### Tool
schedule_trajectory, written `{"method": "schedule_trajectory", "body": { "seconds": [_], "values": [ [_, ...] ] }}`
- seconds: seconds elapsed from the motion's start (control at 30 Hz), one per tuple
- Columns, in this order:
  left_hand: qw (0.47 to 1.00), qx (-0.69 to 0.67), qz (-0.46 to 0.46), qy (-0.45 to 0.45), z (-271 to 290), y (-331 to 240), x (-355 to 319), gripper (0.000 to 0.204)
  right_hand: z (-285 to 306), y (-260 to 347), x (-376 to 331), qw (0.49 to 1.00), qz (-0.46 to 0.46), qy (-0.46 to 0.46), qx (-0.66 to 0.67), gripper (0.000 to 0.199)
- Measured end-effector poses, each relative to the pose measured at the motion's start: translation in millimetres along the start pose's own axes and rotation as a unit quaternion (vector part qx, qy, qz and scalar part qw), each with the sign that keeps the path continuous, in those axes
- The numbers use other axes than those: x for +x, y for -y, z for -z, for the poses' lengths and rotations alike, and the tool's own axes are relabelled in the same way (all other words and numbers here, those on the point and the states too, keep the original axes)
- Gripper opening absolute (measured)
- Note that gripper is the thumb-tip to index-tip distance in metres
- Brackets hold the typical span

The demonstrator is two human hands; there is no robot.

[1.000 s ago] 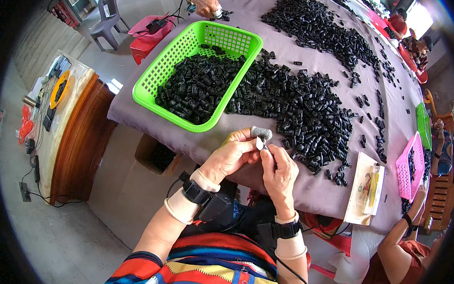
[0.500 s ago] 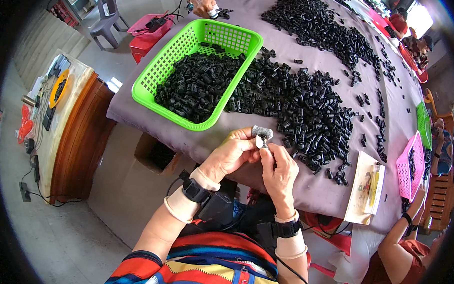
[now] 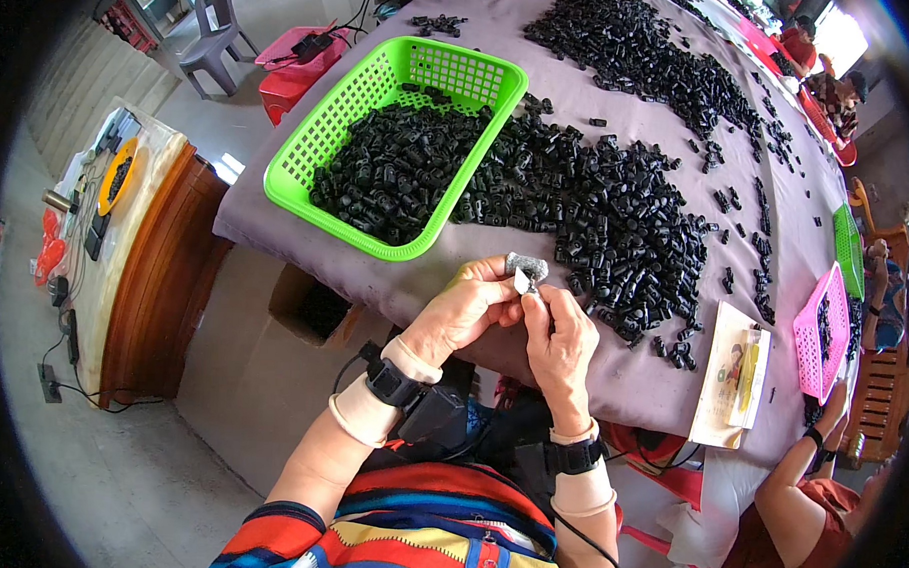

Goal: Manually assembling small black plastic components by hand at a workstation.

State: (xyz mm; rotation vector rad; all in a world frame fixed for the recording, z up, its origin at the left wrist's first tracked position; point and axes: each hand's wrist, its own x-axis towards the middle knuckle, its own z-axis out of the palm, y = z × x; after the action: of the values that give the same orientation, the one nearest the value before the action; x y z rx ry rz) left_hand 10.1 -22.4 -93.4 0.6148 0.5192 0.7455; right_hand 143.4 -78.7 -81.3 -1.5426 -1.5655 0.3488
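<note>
Both hands meet over the near table edge. My left hand (image 3: 477, 297) is closed, its thumb and fingers pressed together. At its fingertips shows a grey, rough-looking wrap or piece (image 3: 526, 265), with a small white flat bit (image 3: 522, 282) beside the thumb. My right hand (image 3: 561, 340) is closed in a pinch against the left fingertips. Whatever is between the two hands is too small and covered to name. Just beyond them lies a heap of small black plastic parts (image 3: 627, 225). A green plastic basket (image 3: 416, 249), partly filled with the same parts, stands to the left.
A booklet with a yellow item (image 3: 716, 378) lies at the table's right edge. Farther right are a pink basket (image 3: 811, 342) and a green basket (image 3: 848, 248). Other people sit along the table. A wooden cabinet (image 3: 154, 284) stands left; an open carton (image 3: 294, 298) is under the table.
My hands hold nearly the same place, with only a slight shift at the fingertips. Another person's hand at the far left table corner has left the picture, leaving black parts there.
</note>
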Motion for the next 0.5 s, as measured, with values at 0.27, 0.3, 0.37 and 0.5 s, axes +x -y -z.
{"method": "schedule_trajectory", "body": {
  "seconds": [0.27, 0.3, 0.37, 0.5],
  "values": [
    [0.999, -0.03, 0.012, -0.006, 2.1, -0.7, -0.6, 0.019, 2.0, -0.4, -3.2, 1.0, 0.012, 0.007, 0.009, 0.013],
    [0.999, -0.03, 0.012, -0.006, 2.2, -0.6, -0.8, 0.019, 1.8, -0.4, -3.2, 1.0, 0.013, 0.001, 0.013, 0.013],
    [0.999, -0.031, 0.017, -0.002, 2.9, -0.4, -0.9, 0.02, 1.8, -0.2, -3.2, 1.0, 0.014, -0.005, 0.017, 0.013],
    [1.0, -0.027, 0.012, 0.001, 4.7, -0.1, -1.0, 0.021, 3.2, 1.5, -2.4, 1.0, 0.014, -0.002, 0.02, 0.013]
  ]
}}
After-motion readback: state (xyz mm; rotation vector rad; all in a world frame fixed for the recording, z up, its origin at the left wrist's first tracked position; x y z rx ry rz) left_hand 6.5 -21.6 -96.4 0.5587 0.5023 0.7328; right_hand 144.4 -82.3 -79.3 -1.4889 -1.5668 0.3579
